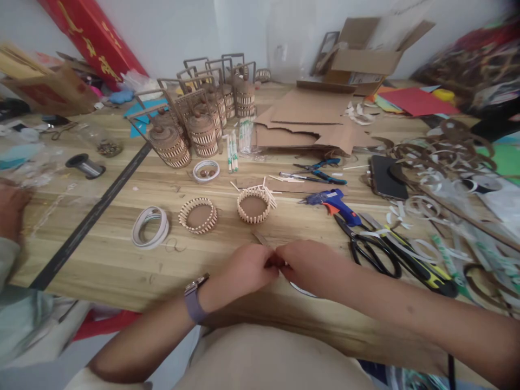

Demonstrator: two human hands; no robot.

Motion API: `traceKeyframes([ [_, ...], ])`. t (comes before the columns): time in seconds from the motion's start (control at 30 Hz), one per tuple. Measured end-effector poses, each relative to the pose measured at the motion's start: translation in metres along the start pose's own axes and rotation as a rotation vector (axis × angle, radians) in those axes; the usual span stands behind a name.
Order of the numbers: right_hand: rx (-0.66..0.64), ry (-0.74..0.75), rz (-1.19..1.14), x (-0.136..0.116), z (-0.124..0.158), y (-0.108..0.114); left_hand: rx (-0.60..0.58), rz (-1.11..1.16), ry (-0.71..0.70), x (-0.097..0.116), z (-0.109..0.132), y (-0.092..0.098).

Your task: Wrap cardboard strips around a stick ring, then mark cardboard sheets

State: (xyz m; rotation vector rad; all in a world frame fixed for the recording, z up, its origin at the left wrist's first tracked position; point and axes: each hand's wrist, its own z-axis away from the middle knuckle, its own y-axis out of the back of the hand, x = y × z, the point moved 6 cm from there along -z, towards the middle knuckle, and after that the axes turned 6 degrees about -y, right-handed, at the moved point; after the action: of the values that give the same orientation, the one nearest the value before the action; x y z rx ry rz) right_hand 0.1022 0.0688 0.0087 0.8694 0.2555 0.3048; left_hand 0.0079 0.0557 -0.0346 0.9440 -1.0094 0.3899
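Observation:
My left hand (247,271), below a wristwatch with a purple strap, meets my right hand (303,265) fingertip to fingertip near the table's front edge. Both are closed in a pinch around a thin brown strip (261,237), whose end sticks out beyond the fingers; the rest is mostly hidden. A curved white edge (303,291) shows beneath my right hand. Just past the hands stand two small round cardboard trays ringed with short wooden sticks, the left one (198,216) and the right one (253,206). Loose sticks (268,196) lie behind the right tray.
At right lie a blue glue gun (331,201), black scissors (374,252), pliers (320,170), a phone (389,177) and curled strips (450,146). Tape rolls (150,227) sit left. Handled stick-and-cardboard baskets (203,132) and cardboard sheets (309,108) stand behind. Another person's hand (12,208) is far left.

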Motion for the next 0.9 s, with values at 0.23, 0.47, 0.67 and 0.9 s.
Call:
traceKeyframes([
  [0.23,0.216,-0.058,-0.128,0.015,0.014,-0.002,0.210,0.148,0.083,-0.001,0.004,0.011],
  [0.47,0.696,0.072,-0.319,0.016,0.034,-0.030,0.273,0.368,0.161,0.004,0.005,0.007],
  [0.67,0.968,0.083,-0.264,0.029,0.070,-0.034,0.400,0.383,0.135,-0.003,0.008,0.028],
  [0.9,1.065,0.077,-0.284,0.055,0.076,-0.005,0.133,0.310,0.074,0.013,0.008,0.021],
])
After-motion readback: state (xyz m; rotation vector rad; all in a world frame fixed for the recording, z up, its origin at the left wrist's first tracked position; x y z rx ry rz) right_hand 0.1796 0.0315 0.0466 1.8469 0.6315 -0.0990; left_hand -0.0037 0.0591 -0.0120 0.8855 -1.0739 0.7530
